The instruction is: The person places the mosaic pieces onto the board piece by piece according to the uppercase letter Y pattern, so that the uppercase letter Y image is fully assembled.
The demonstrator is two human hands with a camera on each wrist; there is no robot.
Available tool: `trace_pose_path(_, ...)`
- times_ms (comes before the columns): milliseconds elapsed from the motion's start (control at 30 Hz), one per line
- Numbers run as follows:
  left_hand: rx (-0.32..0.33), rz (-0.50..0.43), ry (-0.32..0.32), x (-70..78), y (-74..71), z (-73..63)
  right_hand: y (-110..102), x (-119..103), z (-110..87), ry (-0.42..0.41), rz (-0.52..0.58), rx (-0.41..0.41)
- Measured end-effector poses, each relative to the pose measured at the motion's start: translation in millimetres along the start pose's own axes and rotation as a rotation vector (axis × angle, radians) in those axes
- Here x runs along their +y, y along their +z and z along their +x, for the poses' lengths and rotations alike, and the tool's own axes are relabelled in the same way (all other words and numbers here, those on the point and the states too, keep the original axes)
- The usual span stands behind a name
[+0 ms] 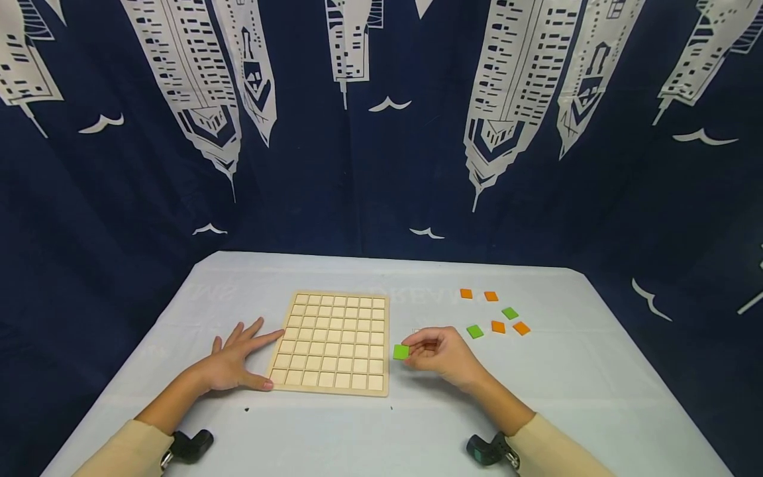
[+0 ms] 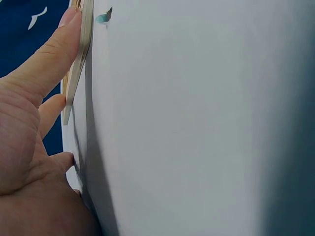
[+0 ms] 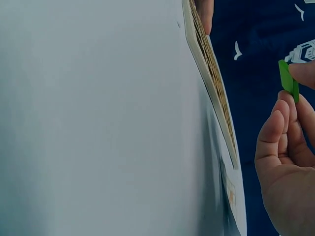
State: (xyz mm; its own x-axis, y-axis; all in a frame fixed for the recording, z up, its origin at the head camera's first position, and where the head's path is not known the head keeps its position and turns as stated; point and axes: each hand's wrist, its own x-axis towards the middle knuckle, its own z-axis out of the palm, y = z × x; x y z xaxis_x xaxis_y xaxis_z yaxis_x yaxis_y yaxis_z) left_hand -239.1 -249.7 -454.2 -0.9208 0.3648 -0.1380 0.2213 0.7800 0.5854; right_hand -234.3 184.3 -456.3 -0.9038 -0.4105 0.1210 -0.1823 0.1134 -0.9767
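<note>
A pale wooden grid board (image 1: 334,341) lies on the white table, its square recesses showing bare wood. My left hand (image 1: 235,361) is spread at the board's left side, with thumb and index finger touching that edge; in the left wrist view the thumb (image 2: 54,54) presses the board's rim. Just off the board's right edge, my right hand (image 1: 444,354) pinches a green square tile (image 1: 401,352) between thumb and fingers. The right wrist view shows the same green tile (image 3: 289,81) held above the table, its other fingers curled below.
To the right lie loose tiles: several orange ones, including one orange tile (image 1: 498,326), and two green ones, a nearer green tile (image 1: 475,331) and a farther green tile (image 1: 509,313). A dark blue curtain (image 1: 357,165) hangs behind the white table (image 1: 322,437).
</note>
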Motion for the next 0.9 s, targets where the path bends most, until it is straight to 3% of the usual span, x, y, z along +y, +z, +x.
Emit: trace_pose_path(900, 0.014, 0.056, -0.028, 5.3, 0.6, 0.9, 39, -1, 29.1, -0.032, -0.093, -0.089)
